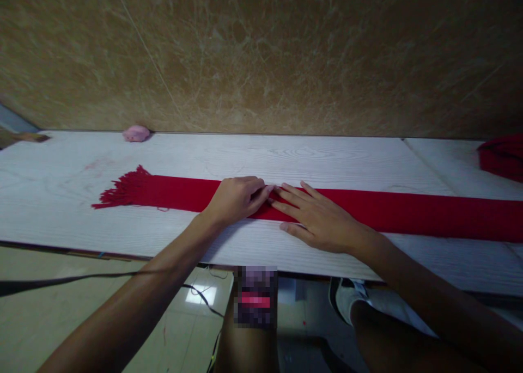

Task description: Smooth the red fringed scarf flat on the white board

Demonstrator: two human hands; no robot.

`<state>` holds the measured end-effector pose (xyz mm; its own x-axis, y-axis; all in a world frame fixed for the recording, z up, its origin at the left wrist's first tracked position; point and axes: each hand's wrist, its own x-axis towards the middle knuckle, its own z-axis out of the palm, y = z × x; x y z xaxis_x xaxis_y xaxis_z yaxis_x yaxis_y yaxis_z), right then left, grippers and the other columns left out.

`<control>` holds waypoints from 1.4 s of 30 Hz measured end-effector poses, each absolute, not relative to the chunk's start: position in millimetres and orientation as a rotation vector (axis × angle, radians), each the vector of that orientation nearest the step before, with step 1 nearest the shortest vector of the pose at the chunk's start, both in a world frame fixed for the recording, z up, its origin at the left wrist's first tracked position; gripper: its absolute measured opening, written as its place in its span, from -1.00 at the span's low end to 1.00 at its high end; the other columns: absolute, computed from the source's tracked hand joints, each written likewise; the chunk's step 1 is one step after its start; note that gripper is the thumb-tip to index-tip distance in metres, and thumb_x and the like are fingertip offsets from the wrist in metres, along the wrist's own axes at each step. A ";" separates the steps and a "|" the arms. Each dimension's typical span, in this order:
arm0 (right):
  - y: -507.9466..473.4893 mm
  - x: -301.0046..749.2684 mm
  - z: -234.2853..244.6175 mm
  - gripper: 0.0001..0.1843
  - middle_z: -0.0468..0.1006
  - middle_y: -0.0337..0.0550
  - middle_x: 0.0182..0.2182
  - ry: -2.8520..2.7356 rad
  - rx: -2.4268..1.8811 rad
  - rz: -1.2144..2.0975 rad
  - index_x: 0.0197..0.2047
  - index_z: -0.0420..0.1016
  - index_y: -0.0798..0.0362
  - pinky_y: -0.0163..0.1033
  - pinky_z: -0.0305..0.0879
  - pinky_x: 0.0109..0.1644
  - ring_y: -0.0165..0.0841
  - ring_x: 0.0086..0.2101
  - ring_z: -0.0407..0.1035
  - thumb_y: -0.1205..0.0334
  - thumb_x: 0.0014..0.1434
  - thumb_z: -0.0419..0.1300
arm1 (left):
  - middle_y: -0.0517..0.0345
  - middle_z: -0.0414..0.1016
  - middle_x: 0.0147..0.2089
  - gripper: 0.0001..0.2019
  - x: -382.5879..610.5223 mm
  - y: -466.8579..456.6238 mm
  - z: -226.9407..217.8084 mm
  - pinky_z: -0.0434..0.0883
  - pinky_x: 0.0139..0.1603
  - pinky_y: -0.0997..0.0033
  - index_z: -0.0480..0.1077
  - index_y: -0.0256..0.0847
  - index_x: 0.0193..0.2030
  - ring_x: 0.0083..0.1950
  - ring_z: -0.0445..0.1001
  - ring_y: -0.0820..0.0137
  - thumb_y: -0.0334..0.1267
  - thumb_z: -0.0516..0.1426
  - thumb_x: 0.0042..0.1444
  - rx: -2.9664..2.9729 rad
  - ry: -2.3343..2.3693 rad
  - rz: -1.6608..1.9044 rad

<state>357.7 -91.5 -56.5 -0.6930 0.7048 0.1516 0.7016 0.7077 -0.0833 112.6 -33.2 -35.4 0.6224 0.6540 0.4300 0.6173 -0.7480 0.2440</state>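
A long red scarf (408,212) lies flat along a pale wooden table (286,160), its fringed end (118,190) pointing left. My left hand (235,199) rests on the scarf near its middle, fingers curled and pressed onto the cloth. My right hand (316,218) lies flat just to the right, fingers stretched out on the scarf, fingertips almost meeting those of the left hand.
A small pink lump (137,133) sits at the table's back edge by the brown marbled wall (261,52). More red cloth (504,155) lies at the far right. A dark cord (81,279) hangs below the table's front edge, over a tiled floor.
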 end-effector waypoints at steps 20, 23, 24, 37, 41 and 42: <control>-90.9 358.1 -58.3 -0.33 0.12 -0.09 0.53 -2.720 -1.136 0.023 0.58 0.19 -0.11 0.23 -0.09 0.60 -0.12 0.51 -0.01 -0.17 0.54 -0.02 | 0.09 0.57 -0.45 -0.56 116.2 -33.7 -34.0 0.06 -0.40 0.37 0.56 -0.19 -0.32 -0.45 0.38 0.41 -0.06 0.01 0.48 2.824 1.249 0.539; -90.6 358.2 -57.5 -0.30 0.10 -0.03 0.54 -2.740 -1.128 0.035 0.58 0.18 -0.05 0.28 -0.08 0.58 -0.09 0.51 -0.02 -0.21 0.55 -0.10 | 0.06 0.62 -0.41 -0.54 116.1 -33.3 -33.3 0.07 -0.40 0.36 0.60 -0.19 -0.30 -0.45 0.42 0.39 -0.03 0.01 0.49 2.822 1.276 0.493; -90.6 358.2 -57.1 -0.28 0.10 -0.01 0.54 -2.748 -1.128 0.039 0.58 0.17 -0.04 0.30 -0.08 0.58 -0.08 0.52 -0.02 -0.22 0.56 -0.12 | 0.06 0.64 -0.40 -0.53 116.0 -33.3 -33.1 0.08 -0.40 0.36 0.61 -0.18 -0.28 -0.45 0.42 0.39 -0.02 0.00 0.49 2.821 1.282 0.483; -90.9 358.3 -56.8 -0.31 0.09 -0.04 0.54 -2.751 -1.137 0.041 0.58 0.17 -0.07 0.25 -0.11 0.60 -0.12 0.52 -0.06 -0.20 0.56 -0.11 | 0.09 0.56 -0.48 -0.50 116.0 -33.7 -33.2 0.05 -0.41 0.33 0.59 -0.16 -0.34 -0.47 0.37 0.40 0.01 -0.03 0.48 2.821 1.284 0.499; -90.6 358.2 -55.9 -0.30 0.09 -0.02 0.54 -2.759 -1.129 0.054 0.58 0.18 -0.04 0.27 -0.12 0.59 -0.11 0.53 -0.07 -0.21 0.56 -0.12 | 0.12 0.53 -0.51 -0.53 116.0 -33.7 -33.4 0.03 -0.42 0.35 0.58 -0.16 -0.35 -0.50 0.33 0.42 -0.02 -0.01 0.47 2.824 1.269 0.515; -90.7 358.1 -55.7 -0.30 0.09 -0.02 0.54 -2.758 -1.131 0.055 0.58 0.18 -0.04 0.27 -0.12 0.59 -0.11 0.53 -0.07 -0.21 0.56 -0.12 | 0.12 0.53 -0.51 -0.53 116.0 -33.7 -33.3 0.03 -0.42 0.35 0.58 -0.15 -0.35 -0.50 0.33 0.42 -0.02 0.00 0.47 2.822 1.268 0.516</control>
<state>358.1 -90.7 -55.7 -0.7013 0.7003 0.1334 0.6944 0.7133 -0.0944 116.0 -33.7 -33.3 0.6189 0.7283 0.2942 0.7267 -0.6731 0.1375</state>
